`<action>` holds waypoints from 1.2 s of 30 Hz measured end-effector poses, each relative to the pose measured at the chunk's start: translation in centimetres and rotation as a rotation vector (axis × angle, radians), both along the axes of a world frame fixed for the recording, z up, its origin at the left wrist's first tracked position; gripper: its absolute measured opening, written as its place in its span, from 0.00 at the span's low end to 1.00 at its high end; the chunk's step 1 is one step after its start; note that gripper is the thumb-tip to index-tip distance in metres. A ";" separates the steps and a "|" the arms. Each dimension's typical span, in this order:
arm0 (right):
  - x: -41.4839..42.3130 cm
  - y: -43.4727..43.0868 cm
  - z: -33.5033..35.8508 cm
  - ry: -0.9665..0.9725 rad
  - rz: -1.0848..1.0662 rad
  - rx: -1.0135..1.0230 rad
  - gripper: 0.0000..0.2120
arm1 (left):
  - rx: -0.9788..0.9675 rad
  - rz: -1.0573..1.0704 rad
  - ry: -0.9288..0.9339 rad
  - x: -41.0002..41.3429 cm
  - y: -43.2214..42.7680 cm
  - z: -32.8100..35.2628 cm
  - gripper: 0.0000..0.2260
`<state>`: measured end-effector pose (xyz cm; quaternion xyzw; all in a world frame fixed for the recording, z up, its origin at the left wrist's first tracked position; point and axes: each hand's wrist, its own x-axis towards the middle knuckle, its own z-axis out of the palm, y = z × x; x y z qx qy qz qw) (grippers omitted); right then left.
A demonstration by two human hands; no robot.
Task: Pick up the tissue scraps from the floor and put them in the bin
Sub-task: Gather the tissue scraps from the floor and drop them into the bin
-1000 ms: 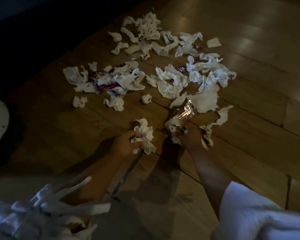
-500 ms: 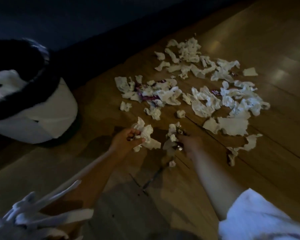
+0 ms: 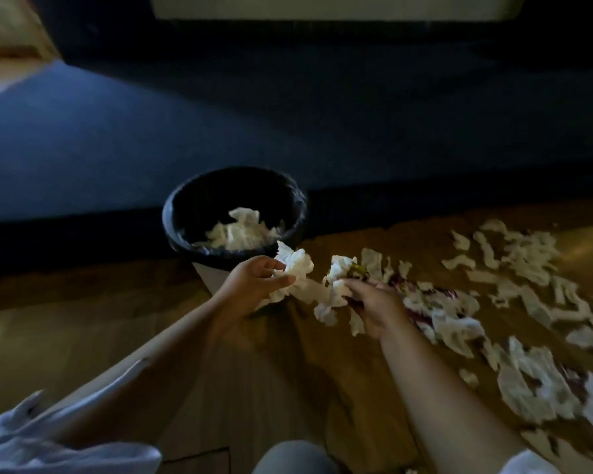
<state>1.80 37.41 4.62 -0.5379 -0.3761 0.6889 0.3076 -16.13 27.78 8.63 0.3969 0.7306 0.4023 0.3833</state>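
I have both hands loaded and raised in front of the bin (image 3: 172,213). My left hand (image 3: 254,285) is closed around a wad of tissue (image 3: 297,268) just beside the near rim, held high, I judge, so it can drop straight in. My right hand (image 3: 374,302) clutches a second bunch (image 3: 336,278), trailing a little behind. Some tissue already lies inside the bin (image 3: 237,232); many scraps (image 3: 528,388) remain scattered over the wooden floor (image 3: 83,336) to the right.

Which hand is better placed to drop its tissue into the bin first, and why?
Left. The left hand holds its tissue wad right beside the bin rim; the right hand is farther from it.
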 end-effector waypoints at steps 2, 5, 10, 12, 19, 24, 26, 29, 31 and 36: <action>-2.0 1.2 2.6 0.044 0.044 0.063 0.13 | 0.027 0.076 -0.012 -1.7 0.5 1.6 0.17; -5.7 2.6 6.3 0.118 0.114 0.149 0.04 | 0.115 0.177 -0.042 -4.6 1.1 3.3 0.16; -13.2 4.8 10.0 0.239 0.183 0.214 0.05 | 0.230 0.378 -0.107 -9.6 2.5 4.9 0.10; -16.1 5.6 10.4 0.277 0.223 0.213 0.06 | 0.251 0.444 -0.116 -11.3 3.3 4.9 0.08; -22.5 7.7 7.1 0.101 0.271 0.125 0.10 | 0.136 0.545 -0.203 -14.8 6.2 0.2 0.16; -22.5 8.3 5.0 -0.026 0.367 0.069 0.08 | 0.067 0.523 -0.228 -15.1 6.5 -2.0 0.18; -22.2 8.3 5.0 -0.034 0.356 0.069 0.09 | 0.062 0.522 -0.188 -15.0 6.4 -2.4 0.16; -21.2 7.8 5.0 -0.024 0.360 0.072 0.20 | 0.089 0.530 -0.108 -14.3 6.0 -2.4 0.16; -20.2 7.1 5.2 0.007 0.337 0.079 0.18 | 0.111 0.523 -0.108 -13.3 5.6 -1.8 0.12; -15.2 5.4 5.8 0.121 0.275 0.156 0.14 | 0.136 0.397 -0.152 -8.8 5.4 0.1 0.09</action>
